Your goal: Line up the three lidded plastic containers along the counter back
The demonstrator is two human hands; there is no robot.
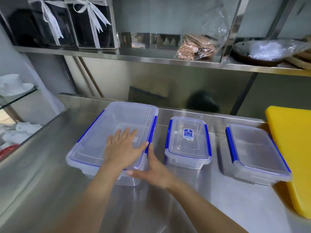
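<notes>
Three clear lidded containers with blue clips stand on the steel counter (185,207). The large container (101,132) is at the left, its far end near the counter back. My left hand (124,147) lies flat on its lid, fingers spread. My right hand (156,172) presses against its near right corner, fingers along the side wall. The small container (188,142), with a blue sticker on its lid, stands in the middle. A medium container (255,152) sits at the right, angled slightly and touching the yellow board.
A thick yellow cutting board (292,148) lies at the right edge of the counter. A steel shelf (151,58) above holds dark gift boxes, a bag of wafers and bowls. White crockery sits on a glass shelf at the left.
</notes>
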